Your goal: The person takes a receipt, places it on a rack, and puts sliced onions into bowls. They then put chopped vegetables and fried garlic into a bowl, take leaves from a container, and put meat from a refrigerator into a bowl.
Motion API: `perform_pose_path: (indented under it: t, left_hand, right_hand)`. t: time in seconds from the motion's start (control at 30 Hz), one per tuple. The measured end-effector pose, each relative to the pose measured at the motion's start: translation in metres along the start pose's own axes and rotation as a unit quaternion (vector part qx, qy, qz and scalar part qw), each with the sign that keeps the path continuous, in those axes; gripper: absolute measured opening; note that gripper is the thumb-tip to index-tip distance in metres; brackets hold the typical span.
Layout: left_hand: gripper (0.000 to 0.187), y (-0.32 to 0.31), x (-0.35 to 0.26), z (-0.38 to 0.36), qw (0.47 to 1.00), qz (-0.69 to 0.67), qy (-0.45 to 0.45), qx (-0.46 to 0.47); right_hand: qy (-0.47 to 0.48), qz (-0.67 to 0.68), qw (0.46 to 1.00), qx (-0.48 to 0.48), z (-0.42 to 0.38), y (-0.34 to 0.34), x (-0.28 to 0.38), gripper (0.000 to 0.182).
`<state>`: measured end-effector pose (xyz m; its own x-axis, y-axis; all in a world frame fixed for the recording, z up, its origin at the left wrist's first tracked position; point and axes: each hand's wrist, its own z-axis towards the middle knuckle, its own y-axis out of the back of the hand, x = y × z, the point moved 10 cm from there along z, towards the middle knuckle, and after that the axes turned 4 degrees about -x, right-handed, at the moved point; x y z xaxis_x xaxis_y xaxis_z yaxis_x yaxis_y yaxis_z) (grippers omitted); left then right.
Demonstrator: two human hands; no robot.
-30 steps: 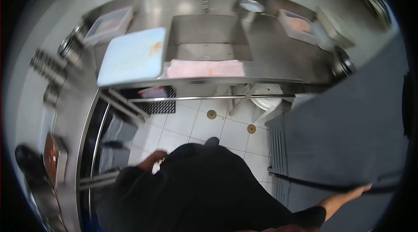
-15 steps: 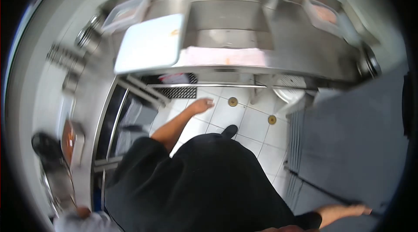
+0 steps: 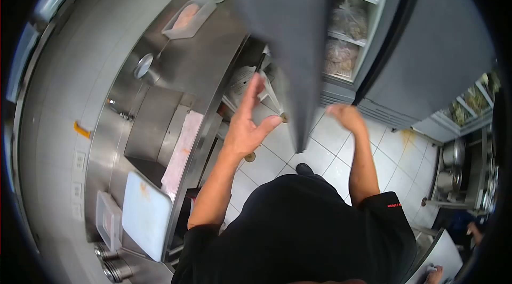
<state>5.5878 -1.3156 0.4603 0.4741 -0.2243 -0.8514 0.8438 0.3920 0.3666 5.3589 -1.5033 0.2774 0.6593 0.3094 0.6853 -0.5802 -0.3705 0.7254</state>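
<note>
A tall grey fridge door (image 3: 298,33) stands swung open in front of me. Just left of its lower edge is my left hand (image 3: 248,124), raised with fingers and thumb spread and nothing in it. My right hand (image 3: 348,118) is on the other side of the door, below the fridge opening; its fingers are blurred by motion and I cannot tell whether they hold anything. Inside the fridge, bagged food (image 3: 349,20) sits on white shelves, with another bag (image 3: 341,57) lower down.
To the left runs a steel counter with a sink (image 3: 152,124), a pink cloth (image 3: 182,151), a white cutting board (image 3: 146,214) and a food tub (image 3: 189,20). Pots (image 3: 453,153) stand on a rack at right. A co-worker's hands show at lower right.
My view has turned right, from the sink to the fridge. The fridge door now stands open. My left hand has risen with its fingers spread, and my right hand has come in front of me.
</note>
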Motion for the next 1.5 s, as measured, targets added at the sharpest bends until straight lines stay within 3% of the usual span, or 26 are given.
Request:
perform_pose_path:
  t: [0.07,0.1,0.13,0.17,0.23,0.3,0.33,0.4,0.47,0.5,0.57,0.63,0.7,0.77,0.83,1.0,1.1,1.17,1.23,1.3,1.4,1.5]
  left_hand:
    - [0.102,0.023,-0.01,-0.001,0.995,-0.041,-0.038,-0.082]
    - [0.107,0.04,-0.003,-0.006,0.987,-0.078,-0.034,-0.138]
    - [0.107,0.061,0.011,-0.008,0.981,-0.096,-0.013,-0.168]
    - [0.106,0.084,0.023,-0.012,0.973,-0.114,0.011,-0.198]
    - [0.086,0.123,0.023,-0.016,0.95,-0.072,-0.032,-0.303]
    - [0.081,0.146,0.024,-0.012,0.94,0.014,-0.017,-0.341]
    - [0.076,0.158,0.036,-0.017,0.919,0.056,0.013,-0.39]
    - [0.077,0.168,0.048,-0.013,0.915,0.053,0.042,-0.399]
    - [0.076,0.176,0.07,-0.016,0.897,0.087,0.057,-0.429]
    - [0.075,0.178,0.081,-0.017,0.888,0.1,0.061,-0.446]
    - [0.077,0.181,0.098,-0.019,0.875,0.12,0.043,-0.466]
    - [0.071,0.18,0.115,-0.023,0.861,0.114,0.081,-0.489]
    - [0.071,0.175,0.127,-0.023,0.851,0.145,0.108,-0.493]
    - [0.074,0.181,0.159,-0.044,0.823,0.178,0.119,-0.526]
    - [0.074,0.175,0.158,-0.043,0.818,0.124,0.132,-0.546]
    - [0.099,0.177,0.179,-0.072,0.746,0.189,0.259,-0.583]
    - [0.095,0.158,0.164,-0.056,0.739,0.186,0.269,-0.589]
    - [0.086,0.164,0.2,-0.09,0.734,0.28,0.276,-0.554]
    - [0.078,0.125,0.214,-0.109,0.693,0.369,0.336,-0.52]
    - [0.071,0.07,0.233,-0.119,0.781,0.268,0.291,-0.483]
    - [0.063,-0.001,0.336,-0.201,0.818,0.152,0.385,-0.4]
    - [0.06,-0.049,0.402,-0.232,0.791,0.1,0.559,-0.227]
  right_hand:
    - [-0.032,-0.156,0.976,0.148,-0.028,-0.081,-0.052,0.061]
    - [0.003,-0.125,0.981,0.148,-0.038,-0.119,-0.086,0.064]
    - [-0.131,-0.006,0.968,0.213,-0.067,-0.128,-0.097,0.061]
    - [-0.173,0.037,0.96,0.217,-0.088,-0.142,-0.113,0.058]
    - [-0.193,-0.044,0.922,0.332,-0.121,-0.167,-0.142,0.049]
    - [-0.244,-0.047,0.895,0.371,-0.131,-0.177,-0.171,0.047]
    - [-0.248,-0.034,0.9,0.358,-0.12,-0.177,-0.18,0.046]
    - [-0.223,-0.033,0.911,0.345,-0.081,-0.169,-0.179,0.044]
    - [-0.172,-0.031,0.958,0.226,-0.021,-0.136,-0.153,0.06]
    - [-0.025,-0.062,0.99,0.122,0.028,-0.134,-0.152,0.071]
    - [-0.061,-0.005,0.99,0.128,0.097,-0.089,-0.093,0.074]
    - [0.094,0.013,0.994,-0.046,0.167,-0.025,-0.023,0.076]
    - [0.188,0.016,0.97,-0.153,0.243,0.02,0.016,0.077]
    - [0.147,0.025,0.976,-0.159,0.312,0.058,0.05,0.079]
    - [0.157,-0.029,0.962,-0.224,0.376,0.084,0.071,0.079]
    - [0.15,-0.049,0.962,-0.224,0.479,0.093,0.08,0.052]
    - [0.12,0.007,0.962,-0.246,0.477,0.102,0.065,0.038]
    - [0.12,0.058,0.953,-0.271,0.454,0.125,0.063,0.036]
    - [0.132,0.102,0.944,-0.285,0.417,0.146,0.049,0.036]
    - [0.148,0.079,0.921,-0.352,0.377,0.176,0.031,0.033]
    - [0.116,0.003,0.897,-0.426,0.339,0.222,0.001,0.031]
    - [0.019,-0.047,0.897,-0.438,0.348,0.242,-0.047,0.035]
